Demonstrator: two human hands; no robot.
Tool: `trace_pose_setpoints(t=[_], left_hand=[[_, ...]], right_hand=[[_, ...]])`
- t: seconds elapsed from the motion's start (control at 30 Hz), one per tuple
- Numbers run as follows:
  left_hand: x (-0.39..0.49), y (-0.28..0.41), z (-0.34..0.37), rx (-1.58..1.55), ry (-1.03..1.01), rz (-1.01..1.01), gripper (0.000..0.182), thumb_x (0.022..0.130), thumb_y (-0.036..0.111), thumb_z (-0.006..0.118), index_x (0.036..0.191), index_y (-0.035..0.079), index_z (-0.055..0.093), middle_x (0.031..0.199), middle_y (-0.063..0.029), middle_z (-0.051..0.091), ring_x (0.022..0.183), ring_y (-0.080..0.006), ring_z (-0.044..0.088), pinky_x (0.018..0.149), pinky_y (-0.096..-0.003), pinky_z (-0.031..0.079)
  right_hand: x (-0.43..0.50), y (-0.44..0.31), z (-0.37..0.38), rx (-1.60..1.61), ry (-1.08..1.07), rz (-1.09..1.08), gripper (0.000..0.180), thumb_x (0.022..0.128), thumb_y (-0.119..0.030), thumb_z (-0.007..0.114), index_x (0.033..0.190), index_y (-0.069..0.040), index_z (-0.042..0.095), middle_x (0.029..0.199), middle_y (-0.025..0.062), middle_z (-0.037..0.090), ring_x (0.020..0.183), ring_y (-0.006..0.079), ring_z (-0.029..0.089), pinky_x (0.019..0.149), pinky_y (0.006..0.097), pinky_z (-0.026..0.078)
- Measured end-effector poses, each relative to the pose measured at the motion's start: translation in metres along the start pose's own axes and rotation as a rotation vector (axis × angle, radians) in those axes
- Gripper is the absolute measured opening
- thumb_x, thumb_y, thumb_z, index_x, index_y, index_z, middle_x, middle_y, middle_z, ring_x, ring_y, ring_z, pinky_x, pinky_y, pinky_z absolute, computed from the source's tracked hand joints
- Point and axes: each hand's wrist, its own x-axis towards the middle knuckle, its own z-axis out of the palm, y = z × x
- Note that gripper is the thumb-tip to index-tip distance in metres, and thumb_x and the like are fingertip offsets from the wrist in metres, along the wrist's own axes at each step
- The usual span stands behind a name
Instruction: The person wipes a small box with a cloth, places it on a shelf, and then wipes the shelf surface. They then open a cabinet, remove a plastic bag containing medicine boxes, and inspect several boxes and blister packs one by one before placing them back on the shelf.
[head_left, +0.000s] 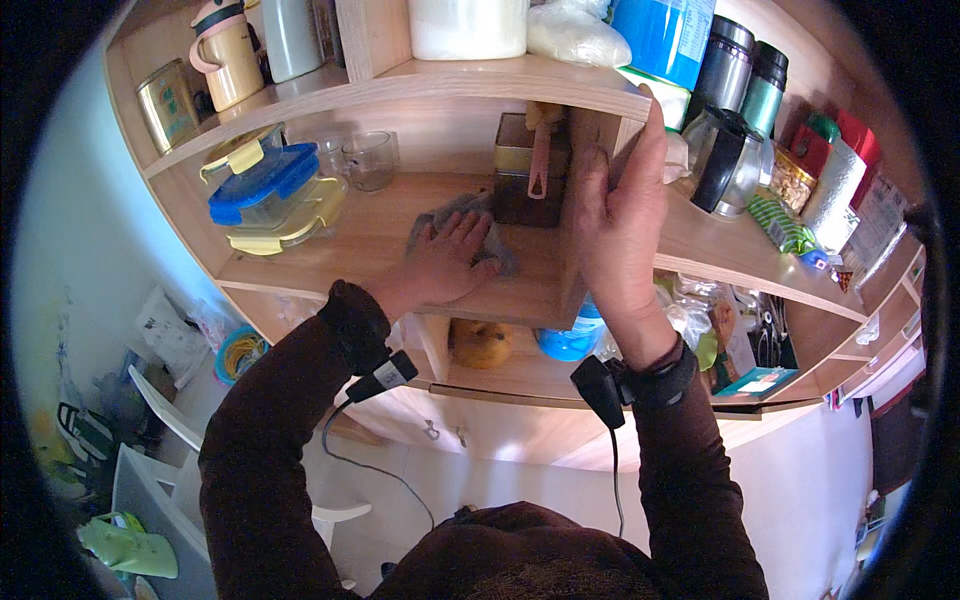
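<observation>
My left hand presses, fingers spread, on a grey-blue cloth lying on the middle wooden shelf. My right hand rests upright against the edge of the vertical divider, with no object visible in it. Right of the cloth stands a dark box, and a pink-handled brush is in front of it. Stacked glass food containers with a blue lid and yellow clips sit to the left. Behind them are glass cups.
Above are a pitcher and a white container. To the right stand a glass pot and vacuum flasks. A round yellowish-brown item lies below. A green watering can is at lower left.
</observation>
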Motion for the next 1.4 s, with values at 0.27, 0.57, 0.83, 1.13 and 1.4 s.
trace_pose_setpoints(t=[0.27, 0.57, 0.83, 1.13, 1.4], left_hand=[[0.05, -0.043, 0.003, 0.007, -0.093, -0.134, 0.083, 0.091, 0.067, 0.034, 0.153, 0.015, 0.016, 0.157, -0.0235, 0.012, 0.145, -0.0432, 0.006, 0.113, -0.0623, 0.008], [0.09, -0.124, 0.037, 0.088, -0.099, -0.09, 0.092, 0.087, 0.073, 0.035, 0.154, 0.015, 0.011, 0.157, -0.0245, 0.004, 0.145, -0.0446, -0.001, 0.114, -0.0582, 0.001], [0.093, -0.122, 0.029, 0.013, -0.135, -0.277, 0.093, 0.087, 0.074, 0.032, 0.154, 0.013, 0.01, 0.157, -0.027, 0.003, 0.144, -0.0467, 0.002, 0.115, -0.0571, 0.006], [0.04, -0.106, 0.007, -0.001, -0.046, -0.38, 0.085, 0.092, 0.066, 0.036, 0.15, 0.006, 0.018, 0.149, -0.0311, 0.022, 0.139, -0.0494, 0.019, 0.115, -0.0535, 0.015], [-0.004, -0.116, 0.014, -0.086, 0.031, -0.387, 0.086, 0.089, 0.069, 0.036, 0.15, 0.009, 0.025, 0.152, -0.0318, 0.018, 0.14, -0.0524, 0.014, 0.114, -0.0574, 0.012]], right_hand=[[0.003, -0.004, 0.002, -0.042, 0.005, -0.017, 0.064, 0.086, 0.0, 0.056, 0.143, 0.001, 0.026, 0.109, 0.026, 0.054, 0.095, 0.0392, 0.056, 0.083, 0.0438, 0.047], [0.0, -0.004, 0.003, -0.024, -0.012, -0.01, 0.066, 0.087, 0.006, 0.049, 0.146, -0.001, 0.022, 0.126, 0.0247, 0.051, 0.108, 0.0361, 0.058, 0.091, 0.039, 0.047], [0.001, -0.005, -0.003, -0.089, -0.016, -0.091, 0.067, 0.085, 0.007, 0.05, 0.146, 0.002, 0.02, 0.131, 0.025, 0.047, 0.114, 0.0403, 0.053, 0.097, 0.0411, 0.044], [0.001, 0.0, -0.001, -0.081, 0.014, -0.11, 0.068, 0.084, 0.006, 0.05, 0.146, 0.001, 0.021, 0.124, 0.027, 0.05, 0.105, 0.0427, 0.056, 0.091, 0.0435, 0.046], [0.0, 0.002, -0.006, -0.087, 0.004, -0.069, 0.068, 0.084, 0.004, 0.051, 0.146, -0.002, 0.022, 0.116, 0.0251, 0.053, 0.099, 0.0409, 0.057, 0.086, 0.0432, 0.048]])
